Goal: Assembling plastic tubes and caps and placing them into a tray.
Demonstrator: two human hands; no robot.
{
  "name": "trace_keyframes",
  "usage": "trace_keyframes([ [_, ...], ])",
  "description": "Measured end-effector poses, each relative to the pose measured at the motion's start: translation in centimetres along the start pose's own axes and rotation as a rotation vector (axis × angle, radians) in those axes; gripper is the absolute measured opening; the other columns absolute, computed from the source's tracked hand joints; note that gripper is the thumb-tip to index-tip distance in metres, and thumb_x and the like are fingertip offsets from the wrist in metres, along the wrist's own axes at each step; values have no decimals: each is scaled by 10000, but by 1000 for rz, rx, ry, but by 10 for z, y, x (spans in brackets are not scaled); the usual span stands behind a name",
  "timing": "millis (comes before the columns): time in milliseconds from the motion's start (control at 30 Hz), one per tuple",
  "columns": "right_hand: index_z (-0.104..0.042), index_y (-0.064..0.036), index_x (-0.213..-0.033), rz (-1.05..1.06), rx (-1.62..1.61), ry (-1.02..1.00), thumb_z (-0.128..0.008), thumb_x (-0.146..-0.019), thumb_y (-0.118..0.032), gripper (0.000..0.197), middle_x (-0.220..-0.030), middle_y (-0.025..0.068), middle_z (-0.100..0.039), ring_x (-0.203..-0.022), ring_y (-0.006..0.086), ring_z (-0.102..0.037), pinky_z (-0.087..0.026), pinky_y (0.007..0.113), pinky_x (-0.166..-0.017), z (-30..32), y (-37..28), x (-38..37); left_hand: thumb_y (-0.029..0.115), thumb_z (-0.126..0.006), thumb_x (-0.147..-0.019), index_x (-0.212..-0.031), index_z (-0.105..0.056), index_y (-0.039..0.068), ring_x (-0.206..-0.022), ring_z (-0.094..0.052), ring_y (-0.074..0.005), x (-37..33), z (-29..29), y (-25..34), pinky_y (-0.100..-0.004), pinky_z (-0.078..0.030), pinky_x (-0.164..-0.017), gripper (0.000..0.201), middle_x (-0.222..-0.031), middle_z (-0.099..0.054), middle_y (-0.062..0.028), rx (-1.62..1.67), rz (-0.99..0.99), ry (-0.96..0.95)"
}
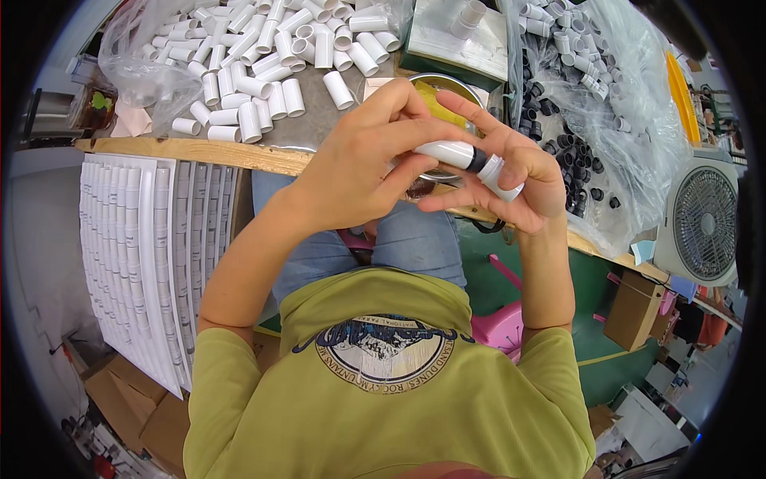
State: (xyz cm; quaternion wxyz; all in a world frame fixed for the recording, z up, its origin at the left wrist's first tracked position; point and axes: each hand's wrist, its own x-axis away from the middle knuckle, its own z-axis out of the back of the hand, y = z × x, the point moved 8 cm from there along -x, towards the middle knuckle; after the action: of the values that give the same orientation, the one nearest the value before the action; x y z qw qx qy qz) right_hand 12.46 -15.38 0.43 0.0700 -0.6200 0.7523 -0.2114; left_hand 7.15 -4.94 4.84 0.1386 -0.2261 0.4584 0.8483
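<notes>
My left hand (351, 164) is closed around a white plastic tube (444, 152), held tilted above the table's front edge. A black ring (477, 160) circles the tube toward its right end. Beyond the ring sits a short white end piece (499, 177), in line with the tube. My right hand (528, 180) grips this end piece, thumb across it and some other fingers spread apart. Just behind my hands is a round metal bowl (461, 83) with something yellow inside, partly hidden by my fingers.
Many loose white tubes (263, 88) lie on the table at the left, partly on clear plastic. A plastic bag with grey and black parts (578, 60) spreads at the right. A metal block (447, 44) stands at the back. A fan (702, 219) is far right; racked tubes (128, 239) stand left.
</notes>
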Motion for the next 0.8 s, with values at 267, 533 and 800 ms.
trace_keyframes([
  [267, -223, -49, -1426, -26, 58, 83, -452, -563, 73, 901, -1345, 221, -374, -1163, 365, -493, -522, 575, -849, 9, 19, 9, -53, -629, -790, -1084, -660, 16, -855, -533, -109, 11, -25, -18, -248, -457, -669, 303, -957, -537, -43, 584, 390, -330],
  [533, -272, -59, -1394, 140, 1067, 374, -458, -765, 57, 666, -1051, 95, -528, -840, 138, -585, -482, 239, -586, 4, -2, 19, -53, -666, -754, -1148, -572, 21, -765, -560, -88, -6, -35, -16, -213, -478, -626, 412, -1084, -530, -72, 554, 433, -102],
  [800, -372, -5, -1249, 917, 1520, 454, -492, -817, -34, 449, -931, 101, -549, -838, 212, -572, -461, 312, -777, 50, -144, -43, 113, -629, -747, -1224, -459, -56, -916, -607, -430, -97, -18, -65, -448, -480, -816, 534, -977, -627, -272, -173, -75, 333],
])
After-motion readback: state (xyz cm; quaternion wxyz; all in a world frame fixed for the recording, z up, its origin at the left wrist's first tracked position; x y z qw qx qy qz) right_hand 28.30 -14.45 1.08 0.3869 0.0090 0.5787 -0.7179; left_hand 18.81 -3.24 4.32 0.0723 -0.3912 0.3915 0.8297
